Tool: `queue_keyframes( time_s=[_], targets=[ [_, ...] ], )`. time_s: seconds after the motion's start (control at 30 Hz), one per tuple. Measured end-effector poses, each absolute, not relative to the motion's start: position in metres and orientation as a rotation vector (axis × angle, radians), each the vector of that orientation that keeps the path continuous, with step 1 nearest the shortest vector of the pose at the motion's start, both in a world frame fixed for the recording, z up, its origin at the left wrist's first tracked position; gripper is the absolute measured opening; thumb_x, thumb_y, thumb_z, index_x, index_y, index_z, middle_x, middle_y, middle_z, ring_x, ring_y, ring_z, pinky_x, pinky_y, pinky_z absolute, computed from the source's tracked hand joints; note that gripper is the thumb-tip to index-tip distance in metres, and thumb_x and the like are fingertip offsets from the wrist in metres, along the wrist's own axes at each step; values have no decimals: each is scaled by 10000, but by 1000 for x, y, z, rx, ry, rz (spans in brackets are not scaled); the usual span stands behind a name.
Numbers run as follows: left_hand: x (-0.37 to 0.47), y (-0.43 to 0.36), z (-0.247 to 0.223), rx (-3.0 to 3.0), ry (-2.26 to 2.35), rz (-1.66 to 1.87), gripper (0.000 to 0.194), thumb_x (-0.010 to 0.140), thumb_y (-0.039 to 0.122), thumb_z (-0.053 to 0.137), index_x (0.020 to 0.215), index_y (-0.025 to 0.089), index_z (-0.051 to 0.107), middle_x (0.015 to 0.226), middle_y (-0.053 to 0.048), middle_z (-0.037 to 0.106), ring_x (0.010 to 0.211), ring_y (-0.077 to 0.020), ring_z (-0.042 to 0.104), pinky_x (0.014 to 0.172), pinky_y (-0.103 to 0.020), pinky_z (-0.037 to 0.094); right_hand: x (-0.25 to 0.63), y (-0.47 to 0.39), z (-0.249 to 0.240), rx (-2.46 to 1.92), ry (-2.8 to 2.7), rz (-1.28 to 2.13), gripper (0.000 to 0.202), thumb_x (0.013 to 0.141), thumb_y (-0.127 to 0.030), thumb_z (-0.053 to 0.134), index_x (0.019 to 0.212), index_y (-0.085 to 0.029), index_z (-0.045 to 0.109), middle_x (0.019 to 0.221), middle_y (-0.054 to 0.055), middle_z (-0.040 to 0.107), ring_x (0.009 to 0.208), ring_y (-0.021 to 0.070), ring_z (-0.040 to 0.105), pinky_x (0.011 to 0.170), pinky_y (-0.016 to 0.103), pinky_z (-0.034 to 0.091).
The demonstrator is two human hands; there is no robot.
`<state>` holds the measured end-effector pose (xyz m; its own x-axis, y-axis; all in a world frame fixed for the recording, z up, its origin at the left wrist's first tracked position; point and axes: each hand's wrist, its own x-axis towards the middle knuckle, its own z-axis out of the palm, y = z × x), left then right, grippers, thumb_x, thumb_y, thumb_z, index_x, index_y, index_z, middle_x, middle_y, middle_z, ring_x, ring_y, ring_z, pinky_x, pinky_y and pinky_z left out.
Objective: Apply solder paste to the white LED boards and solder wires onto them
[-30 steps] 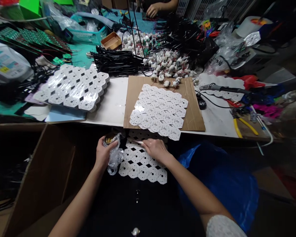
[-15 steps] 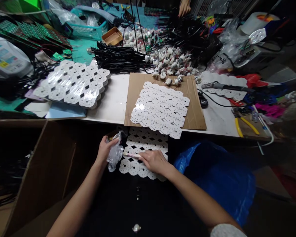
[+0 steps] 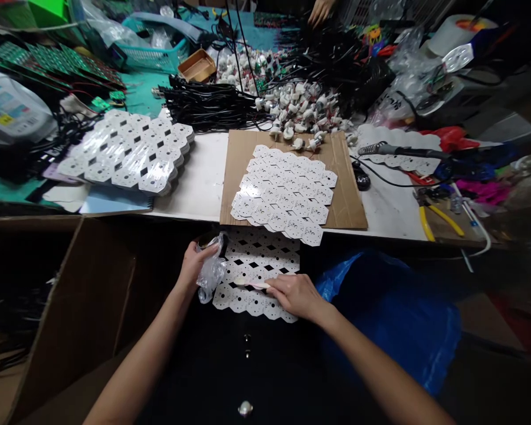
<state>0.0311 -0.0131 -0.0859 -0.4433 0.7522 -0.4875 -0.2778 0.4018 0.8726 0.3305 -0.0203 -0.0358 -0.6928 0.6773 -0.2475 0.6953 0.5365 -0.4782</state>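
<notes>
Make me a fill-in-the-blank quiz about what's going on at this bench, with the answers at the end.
1. The right hand holds a slim stick over perforated sheeting that is ____ in colour.
2. The clear plastic gripped by the left hand is at the ____ side of that sheeting.
3. The cardboard beneath the upper sheets is coloured ____.
4. The pliers have ____ handles.

Missing words: white; left; brown; yellow.

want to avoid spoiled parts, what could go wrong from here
The white sheets on the cardboard overhang the front edge of the table, so a bump might knock them off. The clear plastic in the left hand might snag the lower sheet beside it. The thin stick in the right hand might scratch that sheet.
</notes>
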Motion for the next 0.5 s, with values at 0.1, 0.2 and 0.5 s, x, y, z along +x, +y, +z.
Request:
queue_keyframes(
  time_s=[0.1,0.2,0.5],
  targets=[
    [31,-13,-84,438,1652,1230,622,543,321,902,1086,144,654,982,-74,727,839,-205,707,801,-334,560,346,-19,-35,1351,2708,-813,366,1044,-383,402,1219,-256,698,932,35,764,757,147,675,572,241,325],
    [32,-12,-81,438,1665,1217,639,533,326,902,1090,141,651,961,-71,729,792,-193,703,768,-316,550,356,-21,-36,1384,2679,-726,377,1045,-384,400,1218,-228,697,911,51,757,749,160,676,559,247,312],
    [41,-10,-67,468,1718,1172,673,514,336,896,1111,144,651,946,-72,726,779,-196,689,708,-290,516,380,-23,-30,1390,2687,-789,391,1050,-388,377,1206,-251,708,903,48,751,732,144,663,567,241,318]
  ],
)
